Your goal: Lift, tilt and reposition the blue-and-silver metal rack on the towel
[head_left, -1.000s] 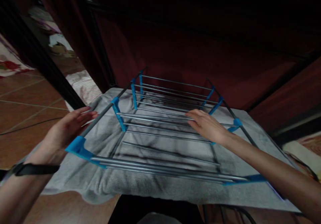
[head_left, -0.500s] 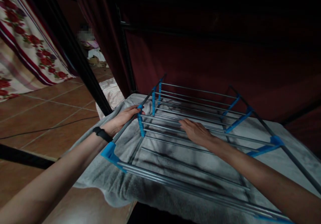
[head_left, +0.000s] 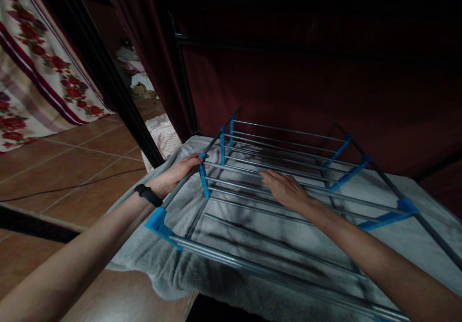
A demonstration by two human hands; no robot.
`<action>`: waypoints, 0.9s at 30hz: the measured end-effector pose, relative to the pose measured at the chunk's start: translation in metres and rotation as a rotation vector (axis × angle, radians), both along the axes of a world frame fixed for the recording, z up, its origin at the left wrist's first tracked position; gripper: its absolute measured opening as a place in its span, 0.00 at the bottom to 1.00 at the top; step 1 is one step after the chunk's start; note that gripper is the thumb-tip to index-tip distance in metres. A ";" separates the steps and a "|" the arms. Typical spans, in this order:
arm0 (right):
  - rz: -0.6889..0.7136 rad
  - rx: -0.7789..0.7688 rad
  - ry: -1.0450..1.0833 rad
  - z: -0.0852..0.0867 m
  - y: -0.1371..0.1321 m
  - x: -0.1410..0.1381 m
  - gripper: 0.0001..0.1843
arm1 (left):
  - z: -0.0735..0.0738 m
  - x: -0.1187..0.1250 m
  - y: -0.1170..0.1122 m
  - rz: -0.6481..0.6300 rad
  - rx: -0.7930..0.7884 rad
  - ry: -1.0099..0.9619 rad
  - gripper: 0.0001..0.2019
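Left fingers have closed round the blue-jointed, grey-barred rack; whether the right fingers grip it, I cannot tell.

Home room, as shown by gray blanket, dark red fabric behind it, tiled floor and flowered cloth leftward.

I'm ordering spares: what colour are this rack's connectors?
Blue connectors, seen best in the head view.

blue brackets, grey rods, grey blanket (red-flowered cloth too)
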State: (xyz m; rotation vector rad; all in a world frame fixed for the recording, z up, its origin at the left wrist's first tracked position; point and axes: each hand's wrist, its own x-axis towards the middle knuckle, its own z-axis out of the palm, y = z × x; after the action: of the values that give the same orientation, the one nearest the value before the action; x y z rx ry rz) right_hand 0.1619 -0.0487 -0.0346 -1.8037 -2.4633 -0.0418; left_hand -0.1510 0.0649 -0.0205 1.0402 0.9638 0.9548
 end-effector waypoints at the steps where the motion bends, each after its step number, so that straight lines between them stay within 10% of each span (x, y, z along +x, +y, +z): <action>1: 0.006 -0.003 0.001 -0.001 0.001 0.001 0.18 | -0.001 0.000 0.001 -0.007 -0.008 -0.007 0.18; 14: 0.029 0.002 -0.052 -0.004 -0.005 -0.002 0.21 | -0.015 -0.004 0.011 -0.051 0.018 -0.044 0.16; 27: 0.037 0.001 -0.019 0.003 -0.003 0.001 0.20 | 0.001 0.002 -0.005 -0.013 0.007 -0.019 0.15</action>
State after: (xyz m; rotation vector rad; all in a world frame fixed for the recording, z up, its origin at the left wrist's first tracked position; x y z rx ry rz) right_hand 0.1630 -0.0517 -0.0320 -1.7647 -2.5083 -0.0583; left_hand -0.1490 0.0600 -0.0197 1.0401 0.9374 0.9562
